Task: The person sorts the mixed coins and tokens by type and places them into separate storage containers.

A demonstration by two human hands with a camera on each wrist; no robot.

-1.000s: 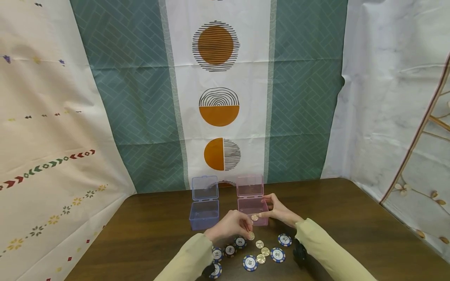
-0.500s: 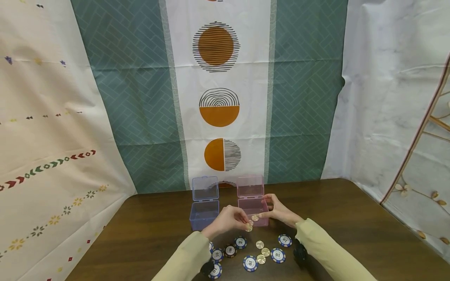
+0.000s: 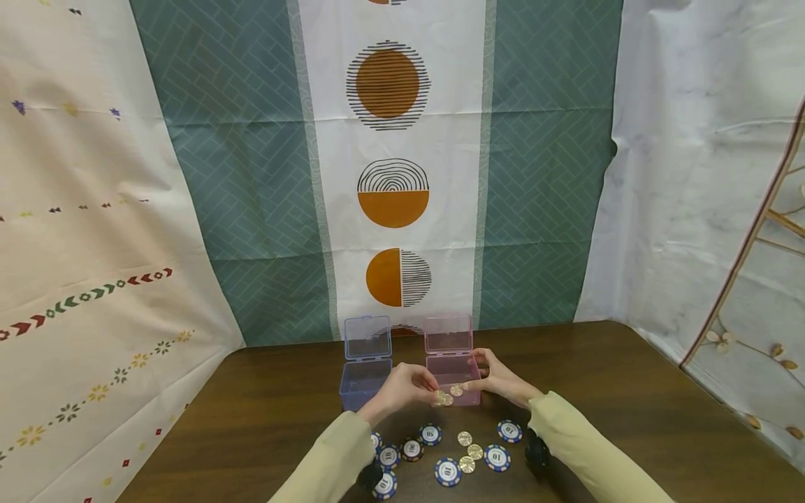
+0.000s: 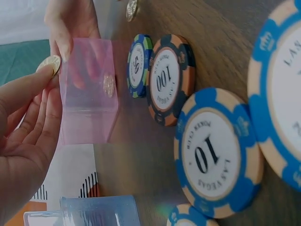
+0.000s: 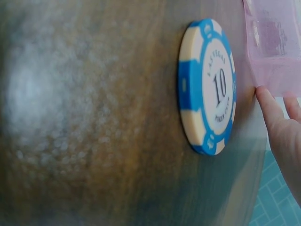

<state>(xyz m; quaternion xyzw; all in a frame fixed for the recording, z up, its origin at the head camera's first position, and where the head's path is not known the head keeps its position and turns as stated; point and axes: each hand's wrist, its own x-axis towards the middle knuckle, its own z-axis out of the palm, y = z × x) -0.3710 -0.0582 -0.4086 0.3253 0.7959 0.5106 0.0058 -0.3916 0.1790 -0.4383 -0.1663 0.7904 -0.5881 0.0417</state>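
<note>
In the head view my left hand pinches a gold coin between thumb and fingertips, just in front of the open pink box. The left wrist view shows that coin at my fingertip beside the pink box. A second gold coin shows at the box's front wall. My right hand holds the box's right side; its fingers lie against the box. An open blue box stands left of the pink one.
Several poker chips lie on the brown table near me, among them a 50 chip, a 100 chip and a blue 10 chip. Three gold coins lie between them. Patterned curtains hang behind the table.
My left hand lifted a gold coin off the table by the chips and carried it up and away, to the pink box's front. The right hand stayed on the box.
</note>
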